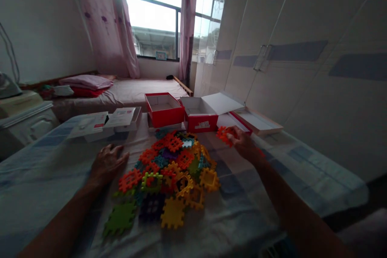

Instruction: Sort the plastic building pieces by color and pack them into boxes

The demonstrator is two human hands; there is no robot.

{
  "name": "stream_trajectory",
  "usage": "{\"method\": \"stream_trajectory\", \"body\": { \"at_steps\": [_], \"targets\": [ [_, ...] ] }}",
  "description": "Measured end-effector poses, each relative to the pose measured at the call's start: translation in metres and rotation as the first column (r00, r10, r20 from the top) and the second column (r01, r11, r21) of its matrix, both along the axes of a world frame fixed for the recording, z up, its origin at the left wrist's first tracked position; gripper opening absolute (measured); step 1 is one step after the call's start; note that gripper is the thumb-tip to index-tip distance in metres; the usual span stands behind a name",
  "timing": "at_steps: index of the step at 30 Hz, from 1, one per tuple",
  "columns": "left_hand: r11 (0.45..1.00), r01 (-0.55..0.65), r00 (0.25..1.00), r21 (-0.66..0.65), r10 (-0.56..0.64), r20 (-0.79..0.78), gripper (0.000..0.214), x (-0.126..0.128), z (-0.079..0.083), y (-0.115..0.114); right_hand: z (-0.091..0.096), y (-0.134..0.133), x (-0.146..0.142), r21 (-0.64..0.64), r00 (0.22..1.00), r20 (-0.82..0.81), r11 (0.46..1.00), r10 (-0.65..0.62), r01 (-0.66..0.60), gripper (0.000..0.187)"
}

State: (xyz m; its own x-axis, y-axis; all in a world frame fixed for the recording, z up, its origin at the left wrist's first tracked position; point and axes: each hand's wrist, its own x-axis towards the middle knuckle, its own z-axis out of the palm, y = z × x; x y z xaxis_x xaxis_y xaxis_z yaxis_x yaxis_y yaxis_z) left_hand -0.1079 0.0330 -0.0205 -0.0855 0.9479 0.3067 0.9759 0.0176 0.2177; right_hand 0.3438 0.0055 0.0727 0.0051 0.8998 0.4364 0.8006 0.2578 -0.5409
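My right hand is closed on an orange interlocking tile with toothed edges, just in front of the boxes. My left hand lies on the cloth left of the pile, fingers spread and holding nothing. Between my hands is a heap of toothed plastic tiles in several colours. Nearest me in it are a green tile, a yellow tile and a dark tile. An orange-red tile sits on the heap's left side, closest to my left hand. A small orange piece shows beside my right wrist.
Behind the heap stand a red open box and a second red box with a white flap. Shallow box lids lie at the right. White flat boxes are at the back left. A checked cloth covers the table.
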Motion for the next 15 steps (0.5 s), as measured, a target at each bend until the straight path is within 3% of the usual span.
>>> {"method": "stream_trajectory", "body": {
  "at_steps": [5,7,9,12,15],
  "targets": [
    [0.998,-0.055,0.996,-0.008,0.054,-0.066,0.057,0.005,0.005,-0.003,-0.022,-0.003,0.066,-0.066,0.974,0.126,0.978,-0.189,0.198,0.035],
    [0.998,-0.066,0.995,-0.022,0.064,-0.083,0.058,0.007,0.007,-0.005,-0.027,-0.001,0.074,0.002,0.937,0.219,0.960,-0.273,0.279,0.043],
    [0.997,-0.078,0.992,-0.024,0.075,-0.100,0.059,0.009,0.008,-0.006,-0.027,0.002,0.067,0.092,0.924,0.242,0.955,-0.295,0.281,0.046],
    [0.996,-0.085,0.990,0.016,0.086,-0.112,0.058,0.012,0.008,-0.006,-0.017,0.009,0.028,0.039,0.991,0.118,0.998,-0.055,0.051,0.039],
    [0.994,-0.060,0.990,0.093,0.071,-0.119,0.054,0.015,0.007,-0.006,-0.005,0.016,-0.035,-0.057,0.976,0.035,0.975,0.216,-0.214,0.034]
  ]
}}
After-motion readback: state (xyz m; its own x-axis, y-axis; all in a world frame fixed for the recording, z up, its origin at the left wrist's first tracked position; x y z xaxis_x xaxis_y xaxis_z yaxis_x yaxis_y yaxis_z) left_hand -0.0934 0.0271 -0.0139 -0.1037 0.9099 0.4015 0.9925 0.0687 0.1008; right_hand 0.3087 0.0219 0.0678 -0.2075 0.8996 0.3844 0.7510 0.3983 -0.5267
